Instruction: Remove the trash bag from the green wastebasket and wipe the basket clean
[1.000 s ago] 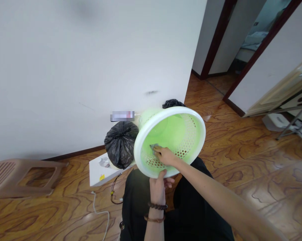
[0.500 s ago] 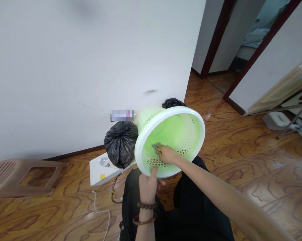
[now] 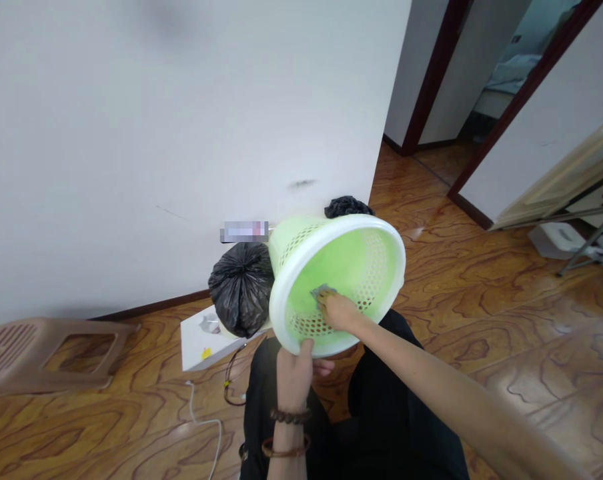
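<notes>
While the left hand (image 3: 295,375) pinches the rim (image 3: 279,300) of the basket (image 3: 331,263), tilted beside the black bag (image 3: 241,287), the right hand (image 3: 340,312), pinching a grey cloth (image 3: 322,291) inside, should press evenly.

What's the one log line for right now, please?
Left hand: gripping green basket | Right hand: inside basket, holding grey cloth | Basket: tilted | Beside basket: black bag
</notes>
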`<state>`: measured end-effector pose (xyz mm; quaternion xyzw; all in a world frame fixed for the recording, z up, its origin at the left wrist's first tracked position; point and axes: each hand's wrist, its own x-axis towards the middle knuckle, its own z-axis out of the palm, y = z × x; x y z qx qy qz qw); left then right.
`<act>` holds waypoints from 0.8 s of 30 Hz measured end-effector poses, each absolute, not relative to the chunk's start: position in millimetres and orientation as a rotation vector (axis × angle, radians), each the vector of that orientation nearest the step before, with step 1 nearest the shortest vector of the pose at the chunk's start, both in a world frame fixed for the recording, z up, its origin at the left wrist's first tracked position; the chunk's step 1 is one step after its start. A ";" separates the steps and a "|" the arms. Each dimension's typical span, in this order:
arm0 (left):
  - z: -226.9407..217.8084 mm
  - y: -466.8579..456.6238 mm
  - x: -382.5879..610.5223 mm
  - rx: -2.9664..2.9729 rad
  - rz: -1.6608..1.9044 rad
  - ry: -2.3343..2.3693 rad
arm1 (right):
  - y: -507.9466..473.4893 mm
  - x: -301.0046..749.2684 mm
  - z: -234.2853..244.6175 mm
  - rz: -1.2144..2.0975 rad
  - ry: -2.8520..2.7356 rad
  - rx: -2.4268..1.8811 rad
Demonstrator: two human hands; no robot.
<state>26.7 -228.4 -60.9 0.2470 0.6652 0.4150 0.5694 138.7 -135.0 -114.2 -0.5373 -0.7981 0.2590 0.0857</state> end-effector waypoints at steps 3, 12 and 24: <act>-67.4 -225.8 31.0 0.453 1.024 1.558 | -136.9 114.2 -104.5 0.925 -2.262 -1.430; -77.4 -230.6 31.4 0.425 1.055 1.518 | -110.4 159.4 -122.5 0.456 -2.420 -1.873; -86.5 -228.1 35.7 0.289 1.110 1.493 | -110.6 151.9 -123.1 0.460 -2.436 -1.640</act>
